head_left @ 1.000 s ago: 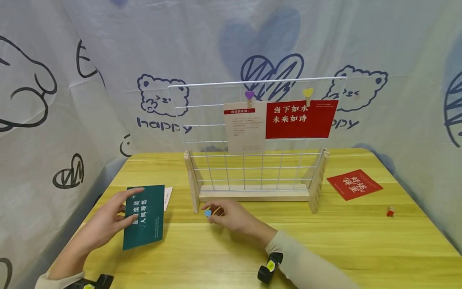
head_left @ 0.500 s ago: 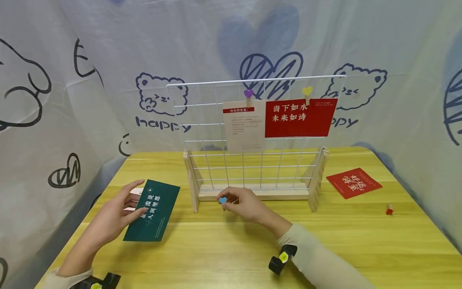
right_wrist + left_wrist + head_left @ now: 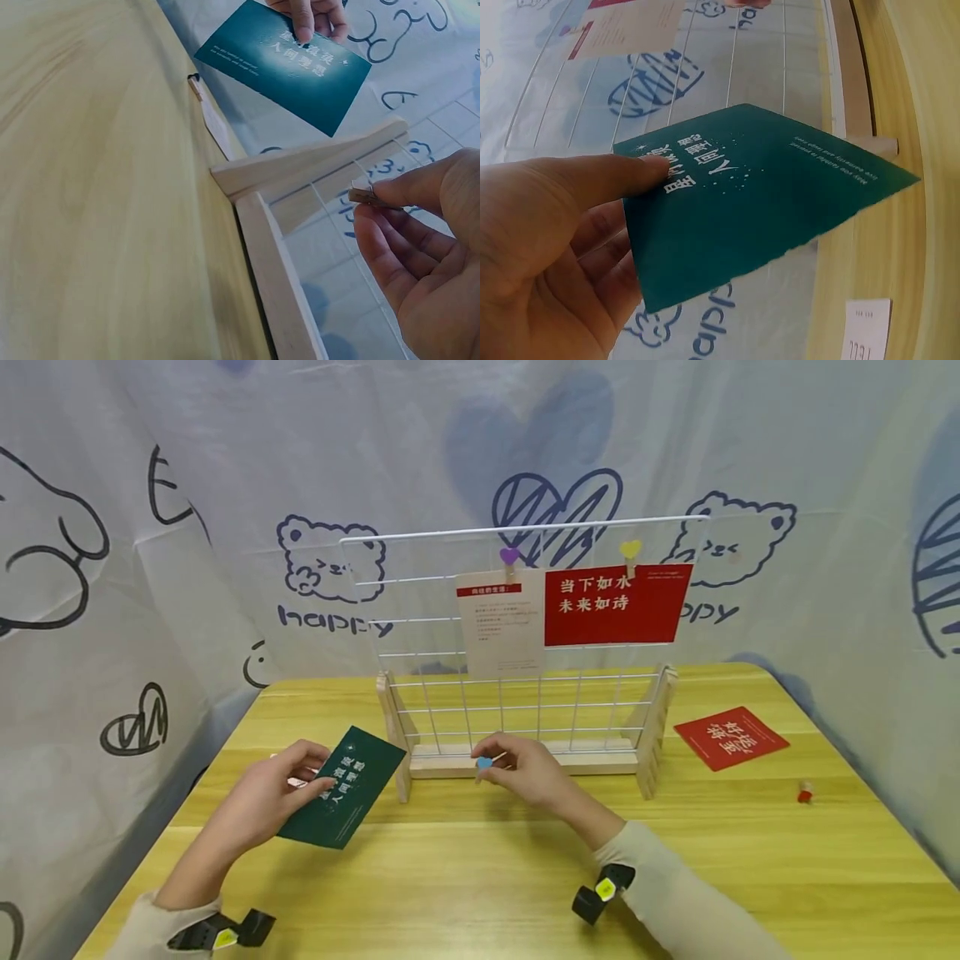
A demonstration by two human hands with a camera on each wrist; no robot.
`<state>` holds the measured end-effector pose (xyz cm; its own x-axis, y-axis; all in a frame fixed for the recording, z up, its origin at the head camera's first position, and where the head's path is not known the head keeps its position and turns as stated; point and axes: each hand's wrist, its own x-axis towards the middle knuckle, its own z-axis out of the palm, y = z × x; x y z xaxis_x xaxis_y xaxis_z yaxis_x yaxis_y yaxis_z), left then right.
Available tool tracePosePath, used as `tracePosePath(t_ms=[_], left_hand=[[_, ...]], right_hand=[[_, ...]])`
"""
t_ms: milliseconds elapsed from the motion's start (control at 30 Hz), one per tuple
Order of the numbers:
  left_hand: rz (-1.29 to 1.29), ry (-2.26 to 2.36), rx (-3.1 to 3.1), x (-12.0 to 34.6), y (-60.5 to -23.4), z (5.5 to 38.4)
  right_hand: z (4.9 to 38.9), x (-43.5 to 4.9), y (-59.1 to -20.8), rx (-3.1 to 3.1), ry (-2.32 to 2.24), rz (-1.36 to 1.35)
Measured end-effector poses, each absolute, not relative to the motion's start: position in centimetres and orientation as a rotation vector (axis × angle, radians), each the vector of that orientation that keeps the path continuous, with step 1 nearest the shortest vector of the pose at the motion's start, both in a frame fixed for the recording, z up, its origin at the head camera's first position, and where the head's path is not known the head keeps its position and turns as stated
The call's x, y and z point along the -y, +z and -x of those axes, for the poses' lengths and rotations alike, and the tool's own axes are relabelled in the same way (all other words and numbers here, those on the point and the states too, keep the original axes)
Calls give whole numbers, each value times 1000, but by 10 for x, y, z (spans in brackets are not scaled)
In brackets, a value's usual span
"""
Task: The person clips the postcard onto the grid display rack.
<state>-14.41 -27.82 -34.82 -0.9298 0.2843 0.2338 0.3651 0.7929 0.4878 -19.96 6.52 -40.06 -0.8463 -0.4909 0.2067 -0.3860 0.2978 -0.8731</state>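
Observation:
My left hand [image 3: 272,787] grips a dark green card [image 3: 352,789] with white lettering by its left edge, thumb on the printed face. The card is tilted and held above the table, left of a white wire grid rack with a wooden base [image 3: 600,763]. In front of that base, my right hand [image 3: 534,770] pinches a small wooden clothespin [image 3: 361,196] topped with a blue heart [image 3: 484,763]. A pale card [image 3: 501,631] under a purple heart clothespin [image 3: 509,556] and a red card [image 3: 615,618] under a yellow heart clothespin [image 3: 630,549] hang on the grid.
On the table's right side lies another red card [image 3: 731,739], with a small red clothespin [image 3: 805,792] nearer the front. A white card [image 3: 866,330] lies on the left, partly hidden by my left hand in the head view. A printed curtain [image 3: 420,443] surrounds the table.
My left hand has moved right with the green card, which has turned clockwise. My right hand has carried the blue heart clothespin right and slightly up, toward the middle of the rack.

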Motion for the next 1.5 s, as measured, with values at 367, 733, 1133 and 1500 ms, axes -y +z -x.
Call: tracePosePath(t_ms=[367,733,1133,1500], left_hand=[[667,-782,2787,253,-348,157],[827,-736,2703,222,-342,169],[920,-669,2639,193,-342,180],[1030,-582,2536,165,-340,187]], right_hand=[[201,-88,-396,-2457,-1664,778],[200,-110,-382,-2576,-1587,735],[194,-131,-370,-2650,-1544,712],[195,-150,-367,-2801,-1463,796]])
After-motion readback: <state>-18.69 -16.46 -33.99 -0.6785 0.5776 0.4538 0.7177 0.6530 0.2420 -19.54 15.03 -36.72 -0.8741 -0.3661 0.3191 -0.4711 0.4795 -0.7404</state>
